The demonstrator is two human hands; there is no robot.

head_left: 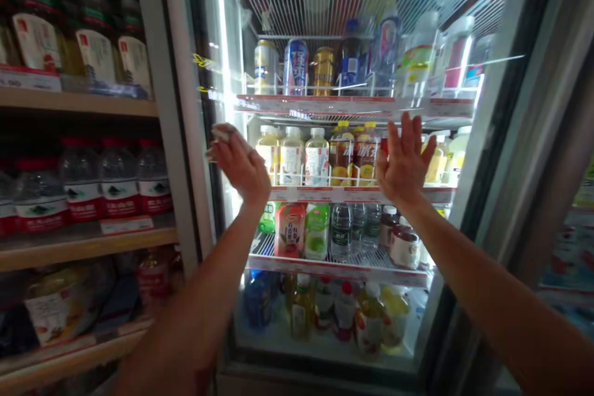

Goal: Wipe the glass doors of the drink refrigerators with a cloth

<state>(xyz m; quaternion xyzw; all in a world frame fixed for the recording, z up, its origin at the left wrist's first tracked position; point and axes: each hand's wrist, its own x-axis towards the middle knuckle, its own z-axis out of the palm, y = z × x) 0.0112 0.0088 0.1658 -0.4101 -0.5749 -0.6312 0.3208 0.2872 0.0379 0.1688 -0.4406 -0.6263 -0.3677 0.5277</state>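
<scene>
Lit shelves stand behind a glass door; remotely I see the left hand holding what seems a pale cloth, the right hand spread wide before that door. Pressing it barehanded could smear it; inside sit cans and bottles of clear or brown drink.

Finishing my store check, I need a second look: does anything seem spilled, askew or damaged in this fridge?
Nothing clearly stands out. In the fridge, cans and bottles look mostly upright, and no spill shows. Blur and glare could hide small damage.
</scene>
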